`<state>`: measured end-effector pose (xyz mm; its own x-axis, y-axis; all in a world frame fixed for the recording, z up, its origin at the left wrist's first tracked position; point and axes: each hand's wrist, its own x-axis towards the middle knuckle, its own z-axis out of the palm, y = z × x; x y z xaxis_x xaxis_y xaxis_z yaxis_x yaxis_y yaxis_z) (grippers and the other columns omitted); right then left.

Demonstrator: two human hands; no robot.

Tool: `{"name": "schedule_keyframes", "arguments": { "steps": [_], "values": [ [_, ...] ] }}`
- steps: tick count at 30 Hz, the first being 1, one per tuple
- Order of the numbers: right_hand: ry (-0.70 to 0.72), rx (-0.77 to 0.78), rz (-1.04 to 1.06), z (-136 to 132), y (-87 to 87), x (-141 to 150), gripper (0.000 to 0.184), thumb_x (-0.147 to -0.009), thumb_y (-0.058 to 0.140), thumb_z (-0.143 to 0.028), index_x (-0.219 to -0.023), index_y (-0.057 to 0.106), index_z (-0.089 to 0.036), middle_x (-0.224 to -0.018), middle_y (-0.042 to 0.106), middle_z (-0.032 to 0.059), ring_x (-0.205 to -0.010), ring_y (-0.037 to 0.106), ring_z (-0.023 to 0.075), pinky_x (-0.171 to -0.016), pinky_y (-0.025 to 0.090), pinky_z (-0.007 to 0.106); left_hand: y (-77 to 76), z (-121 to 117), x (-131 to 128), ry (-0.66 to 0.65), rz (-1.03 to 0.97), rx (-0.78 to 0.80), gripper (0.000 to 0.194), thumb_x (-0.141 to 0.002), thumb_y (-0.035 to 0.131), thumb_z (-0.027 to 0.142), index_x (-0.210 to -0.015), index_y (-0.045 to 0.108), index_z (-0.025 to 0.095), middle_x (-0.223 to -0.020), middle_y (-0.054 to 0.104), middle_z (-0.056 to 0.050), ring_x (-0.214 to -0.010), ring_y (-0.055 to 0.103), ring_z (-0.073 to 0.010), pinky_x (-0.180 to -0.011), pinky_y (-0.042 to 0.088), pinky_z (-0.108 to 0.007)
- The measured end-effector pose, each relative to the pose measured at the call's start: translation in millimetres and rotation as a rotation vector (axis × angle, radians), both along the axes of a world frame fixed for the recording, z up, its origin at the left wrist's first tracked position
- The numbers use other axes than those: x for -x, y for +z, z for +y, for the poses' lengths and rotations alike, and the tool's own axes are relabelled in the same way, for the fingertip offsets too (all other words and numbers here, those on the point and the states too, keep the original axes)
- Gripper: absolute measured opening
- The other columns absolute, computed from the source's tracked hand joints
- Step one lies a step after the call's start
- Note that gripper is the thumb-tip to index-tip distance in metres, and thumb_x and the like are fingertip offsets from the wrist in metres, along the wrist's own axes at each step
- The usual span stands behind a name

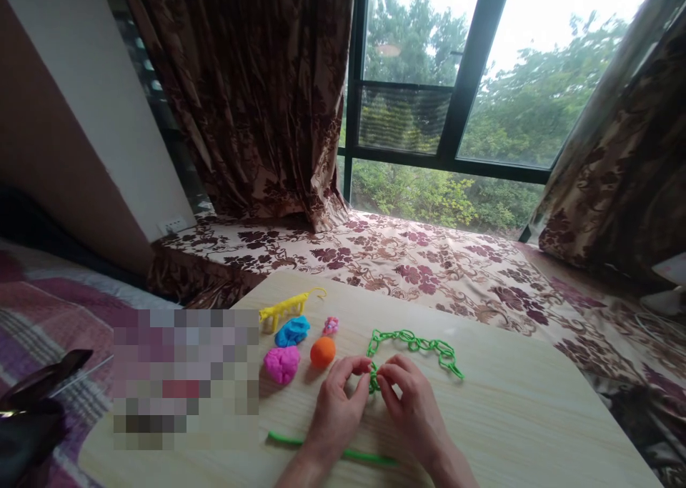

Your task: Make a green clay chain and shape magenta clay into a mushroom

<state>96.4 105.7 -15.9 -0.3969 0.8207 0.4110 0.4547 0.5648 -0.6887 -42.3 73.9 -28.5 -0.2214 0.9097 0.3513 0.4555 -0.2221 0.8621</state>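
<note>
A green chain (415, 341) of linked loops, which looks like modelling clay, lies curved on the table. At its near end, my left hand (343, 391) is closed in a pinch on a green link. My right hand (410, 395) pinches the same end from the other side, fingertips close to the left ones. Partly hidden under my forearms lies a straight green clay strip (369, 457). Left of my hands sit an orange ball (322, 352), a pink clay lump (281, 364) and a blue clay lump (292, 331).
Behind the lumps stands a yellow four-legged figure (284, 309) with a curled tail. A small pink patterned piece (331, 325) lies near the ball. The pale wooden table (536, 402) borders a flower-patterned window seat (429, 259). A pixelated patch covers the table's left part.
</note>
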Motion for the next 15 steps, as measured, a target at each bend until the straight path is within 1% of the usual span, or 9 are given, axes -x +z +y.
{"name": "schedule_keyframes", "arguments": {
  "steps": [2, 4, 6, 9, 11, 13, 15],
  "values": [
    [-0.006, -0.003, 0.016, 1, 1.5, -2, 0.016, -0.084, 0.047, -0.018, -0.075, 0.06, -0.02, -0.076, 0.054, 0.0022, -0.072, 0.052, 0.0147, -0.067, 0.04, 0.025, 4.8, -1, 3, 0.027, 0.072, -0.054, 0.019, -0.08, 0.046, 0.017, -0.093, 0.059, 0.02, -0.091, 0.06, -0.003, -0.089, 0.055, -0.0162, -0.082, 0.045, -0.03],
    [-0.003, -0.005, 0.023, 1, 5.5, -5, 0.013, -0.083, 0.049, -0.017, -0.078, 0.061, -0.02, -0.077, 0.055, 0.002, -0.073, 0.052, 0.0145, -0.068, 0.041, 0.025, 13.3, -2, 7, 0.052, 0.206, -0.119, 0.022, -0.08, 0.045, 0.015, -0.094, 0.06, 0.021, -0.095, 0.059, -0.004, -0.094, 0.053, -0.0178, -0.085, 0.043, -0.033],
    [0.009, -0.004, 0.02, 2, 10.3, -8, 0.013, -0.081, 0.051, -0.014, -0.082, 0.062, -0.021, -0.079, 0.056, 0.0016, -0.074, 0.053, 0.0144, -0.068, 0.041, 0.024, 23.6, -3, 10, 0.04, 0.363, -0.143, 0.026, -0.079, 0.044, 0.012, -0.095, 0.062, 0.023, -0.095, 0.058, -0.005, -0.094, 0.052, -0.019, -0.085, 0.042, -0.036],
    [0.02, -0.003, -0.009, 3, 14.4, -15, 0.02, -0.076, 0.051, -0.007, -0.084, 0.062, -0.021, -0.081, 0.058, 0.0015, -0.076, 0.053, 0.0146, -0.069, 0.041, 0.024, 35.6, -3, 11, -0.049, 0.568, -0.099, 0.031, -0.077, 0.046, 0.008, -0.095, 0.063, 0.026, -0.099, 0.056, -0.005, -0.094, 0.051, -0.0199, -0.083, 0.042, -0.037],
    [0.017, -0.005, -0.057, 3, 13.5, -21, 0.025, -0.072, 0.05, -0.003, -0.082, 0.062, -0.021, -0.081, 0.058, 0.0018, -0.077, 0.054, 0.0154, -0.069, 0.041, 0.025, 38.7, -3, 10, -0.104, 0.663, -0.069, 0.029, -0.075, 0.049, 0.008, -0.09, 0.065, 0.027, -0.103, 0.055, -0.004, -0.097, 0.049, -0.0209, -0.085, 0.041, -0.038],
    [0.019, -0.005, -0.116, 3, 10.8, -28, 0.029, -0.067, 0.048, 0.001, -0.078, 0.063, -0.021, -0.08, 0.058, 0.002, -0.076, 0.054, 0.0158, -0.068, 0.041, 0.025, 39.0, -2, 8, -0.122, 0.716, -0.053, 0.026, -0.074, 0.051, 0.008, -0.085, 0.066, 0.027, -0.103, 0.055, -0.004, -0.099, 0.048, -0.0212, -0.086, 0.04, -0.039],
    [0.017, -0.006, -0.15, 2, 8.2, -35, 0.031, -0.066, 0.045, 0.002, -0.076, 0.064, -0.021, -0.079, 0.059, 0.0023, -0.076, 0.055, 0.016, -0.068, 0.041, 0.025, 39.7, -2, 6, -0.107, 0.73, -0.05, 0.026, -0.074, 0.05, 0.008, -0.086, 0.065, 0.025, -0.1, 0.055, -0.005, -0.098, 0.048, -0.0209, -0.086, 0.04, -0.039]
  ]
}}
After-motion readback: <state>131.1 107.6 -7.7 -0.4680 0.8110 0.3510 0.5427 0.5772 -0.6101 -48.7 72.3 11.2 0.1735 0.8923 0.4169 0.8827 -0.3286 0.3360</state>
